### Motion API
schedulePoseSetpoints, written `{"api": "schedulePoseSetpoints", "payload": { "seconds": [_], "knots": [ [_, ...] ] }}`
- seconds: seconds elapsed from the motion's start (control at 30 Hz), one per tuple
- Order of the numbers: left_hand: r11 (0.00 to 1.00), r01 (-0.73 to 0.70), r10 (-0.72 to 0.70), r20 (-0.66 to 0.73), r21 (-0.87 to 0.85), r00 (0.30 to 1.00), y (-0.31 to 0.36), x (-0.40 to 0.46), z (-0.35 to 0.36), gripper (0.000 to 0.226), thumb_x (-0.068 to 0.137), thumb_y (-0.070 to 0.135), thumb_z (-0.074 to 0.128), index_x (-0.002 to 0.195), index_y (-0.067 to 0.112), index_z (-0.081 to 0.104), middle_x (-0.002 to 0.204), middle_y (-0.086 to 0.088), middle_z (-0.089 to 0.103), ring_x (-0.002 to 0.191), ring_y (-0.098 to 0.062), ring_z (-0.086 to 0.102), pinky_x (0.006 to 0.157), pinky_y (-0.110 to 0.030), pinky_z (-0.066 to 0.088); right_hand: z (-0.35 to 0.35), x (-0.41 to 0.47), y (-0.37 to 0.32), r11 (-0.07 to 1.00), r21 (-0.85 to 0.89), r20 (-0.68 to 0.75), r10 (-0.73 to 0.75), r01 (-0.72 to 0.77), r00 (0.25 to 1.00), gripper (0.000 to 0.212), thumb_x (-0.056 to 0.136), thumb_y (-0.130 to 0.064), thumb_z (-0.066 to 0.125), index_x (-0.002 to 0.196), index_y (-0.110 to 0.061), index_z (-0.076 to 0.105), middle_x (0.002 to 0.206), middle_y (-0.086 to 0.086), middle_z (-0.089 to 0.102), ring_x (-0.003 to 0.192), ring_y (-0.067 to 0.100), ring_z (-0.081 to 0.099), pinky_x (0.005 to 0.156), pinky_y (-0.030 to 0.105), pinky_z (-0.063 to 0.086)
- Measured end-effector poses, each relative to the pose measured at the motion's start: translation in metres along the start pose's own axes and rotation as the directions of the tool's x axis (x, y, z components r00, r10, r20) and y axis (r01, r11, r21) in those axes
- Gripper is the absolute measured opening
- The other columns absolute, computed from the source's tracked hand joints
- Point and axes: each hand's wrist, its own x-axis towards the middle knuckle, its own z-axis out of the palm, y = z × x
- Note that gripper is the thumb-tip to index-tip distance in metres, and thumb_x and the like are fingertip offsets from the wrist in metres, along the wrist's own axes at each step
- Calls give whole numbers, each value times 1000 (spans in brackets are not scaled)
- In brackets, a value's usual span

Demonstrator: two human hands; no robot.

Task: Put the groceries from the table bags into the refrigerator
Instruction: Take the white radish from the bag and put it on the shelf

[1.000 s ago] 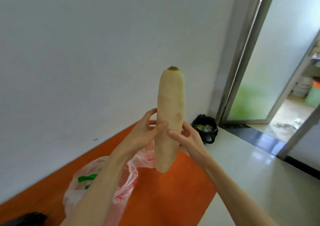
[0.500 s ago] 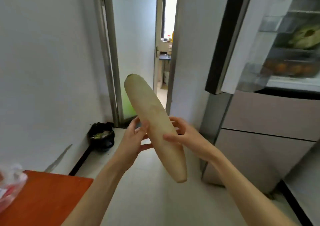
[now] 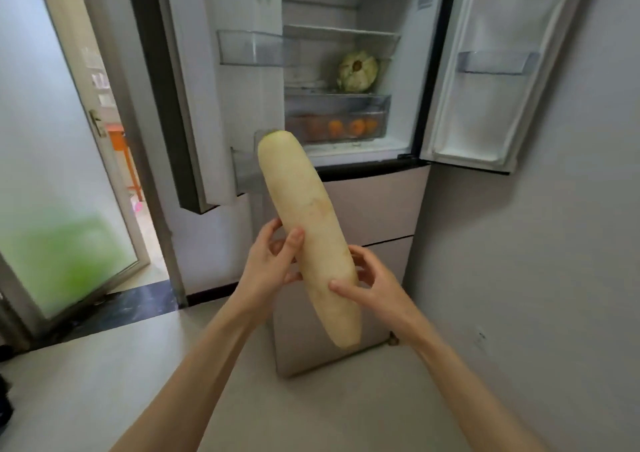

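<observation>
— What's being carried?

— A long pale radish (image 3: 313,240), tilted, green-cut top up toward the fridge, tip down. The left hand (image 3: 272,266) curls around its middle, thumb across the front. The right hand (image 3: 372,287) pinches it lower down, thumb in front, fingers bent behind.

— Where is it?

— In the air, before the open refrigerator (image 3: 346,188), not inside. Both upper doors stand wide.

— Anything on the shelves?

— A cabbage (image 3: 356,70) on one, orange fruit (image 3: 348,127) in the clear drawer (image 3: 337,103) below it. A frosted glass door (image 3: 65,209) stands to the left.
</observation>
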Motion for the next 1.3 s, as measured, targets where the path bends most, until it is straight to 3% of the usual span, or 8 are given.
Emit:
{"api": "schedulePoseSetpoints", "payload": {
  "seconds": [0.17, 0.4, 0.57, 0.7, 0.93, 1.1, 1.2, 1.3],
  "knots": [
    [998, -66, 65, 22, 12, 998, -5, 95, 63, 49, 81, 34, 61, 123, 18, 40, 100, 7, 64, 90, -2, 65, 65, -30, 58, -68, 62, 22, 989, 127, -154, -50, 70, 987, 67, 67, -35, 75, 129, -27, 49, 120, -5, 61, 109, 10, 60, 91, 33, 52],
    [993, -119, 119, 63, -3, 991, -8, 226, 118, 50, 81, 20, 69, 123, 19, 41, 107, 8, 61, 88, 2, 65, 68, -23, 56, -152, 179, 29, 957, 275, -242, -26, 94, 970, 62, 69, -31, 79, 123, -22, 52, 118, 3, 64, 108, 17, 63, 90, 37, 52],
    [988, -143, 138, 87, 52, 987, -19, 294, 146, 62, 79, 25, 71, 132, 29, 39, 114, 8, 55, 104, -9, 59, 81, -30, 55, -197, 241, 37, 941, 331, -177, -15, 73, 984, 52, 80, -24, 65, 129, -19, 48, 114, 4, 65, 103, 19, 65, 88, 38, 54],
    [990, -115, 110, 60, 83, 992, -31, 354, 159, 65, 79, 23, 71, 135, 29, 39, 115, 4, 55, 103, -12, 60, 82, -33, 55, -221, 299, 55, 935, 351, -104, -15, 51, 994, 51, 83, -25, 61, 132, -15, 47, 113, 2, 66, 101, 17, 66, 85, 35, 55],
    [987, -129, 135, -61, 91, 989, -37, 452, 179, 49, 84, 19, 66, 129, 24, 50, 117, 2, 60, 106, -16, 60, 82, -35, 55, -268, 411, 69, 933, 357, 27, -50, 38, 998, 37, 87, -21, 60, 123, -23, 50, 112, 1, 63, 100, 19, 64, 82, 38, 56],
    [981, -129, 146, -109, 145, 983, -21, 510, 183, 42, 85, 19, 64, 125, 24, 50, 119, -4, 60, 107, -19, 60, 89, -42, 53, -287, 479, 67, 892, 452, 108, -81, 23, 991, 44, 88, -23, 60, 131, -16, 49, 120, 7, 63, 106, 22, 63, 86, 41, 54],
    [984, -103, 126, -158, 146, 979, -14, 541, 178, 51, 86, 19, 63, 133, 17, 44, 122, -6, 57, 109, -21, 59, 85, -39, 54, -288, 517, 63, 877, 480, 139, -66, -9, 988, 42, 87, -24, 61, 128, -15, 53, 119, 8, 64, 108, 24, 62, 92, 45, 51],
    [980, -102, 140, -225, 173, 964, -18, 572, 169, 56, 87, 19, 62, 137, 15, 37, 125, -5, 55, 108, -20, 57, 73, -27, 53, -283, 553, 60, 869, 493, 157, -41, -43, 987, 38, 87, -24, 60, 123, -12, 57, 114, 10, 67, 105, 24, 63, 90, 42, 52]
  ]
}}
